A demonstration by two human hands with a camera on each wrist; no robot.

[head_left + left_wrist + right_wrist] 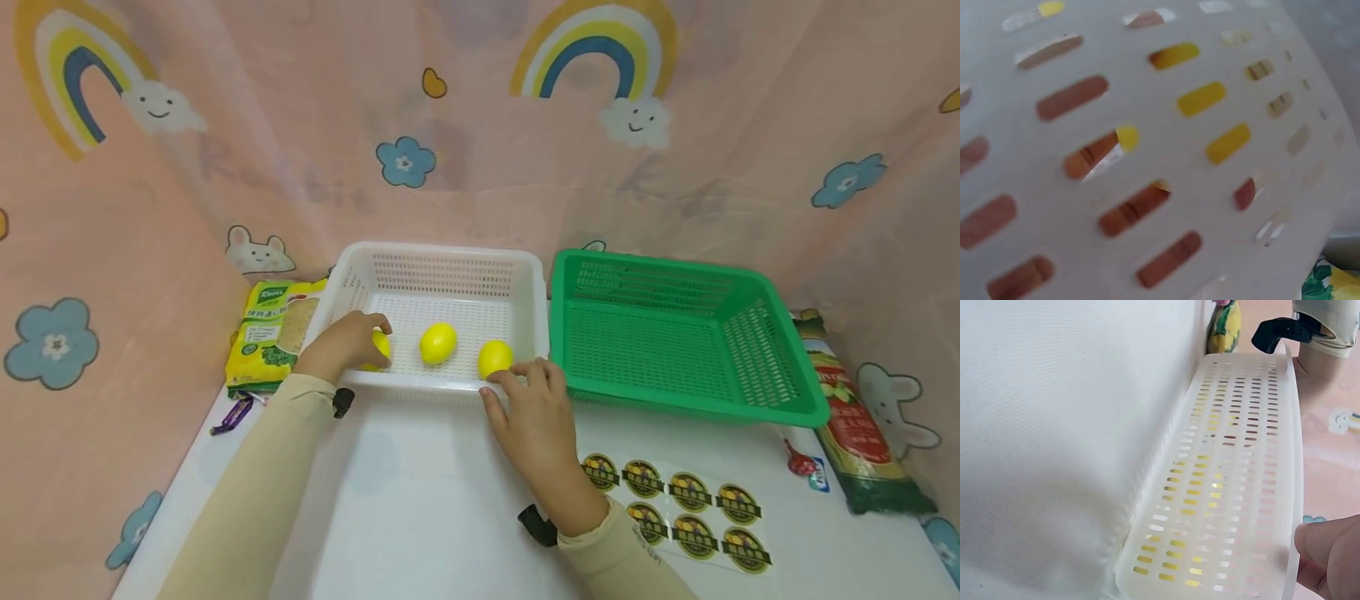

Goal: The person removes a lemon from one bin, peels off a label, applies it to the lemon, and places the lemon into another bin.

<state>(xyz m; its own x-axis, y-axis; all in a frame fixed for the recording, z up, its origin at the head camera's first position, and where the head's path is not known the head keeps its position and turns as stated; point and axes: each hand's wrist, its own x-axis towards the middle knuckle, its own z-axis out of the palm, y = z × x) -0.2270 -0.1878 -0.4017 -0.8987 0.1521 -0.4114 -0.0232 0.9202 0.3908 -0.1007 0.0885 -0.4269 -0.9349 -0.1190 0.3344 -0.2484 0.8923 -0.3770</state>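
A white plastic basket [450,381] with slotted walls stands in the middle of the table. Inside it lie a middle lemon [438,343] and a right lemon [495,358]. My left hand [347,343] reaches over the basket's left front corner, its curled fingers around a left lemon [381,347] that they partly hide. Through slots in the left wrist view, fingers and yellow lemon [1202,99] show. My right hand [536,425] grips the front rim near the right corner, fingers over it and thumb [1319,540] on the outer side, close to the right lemon.
A green basket [690,408] adjoins the white one on the right. Round stickers [693,537] lie in front of it. A yellow Knorr bag [262,342] and a purple-wrapped candy [234,415] lie left; a red package [862,417] and a red lollipop [800,461] lie right.
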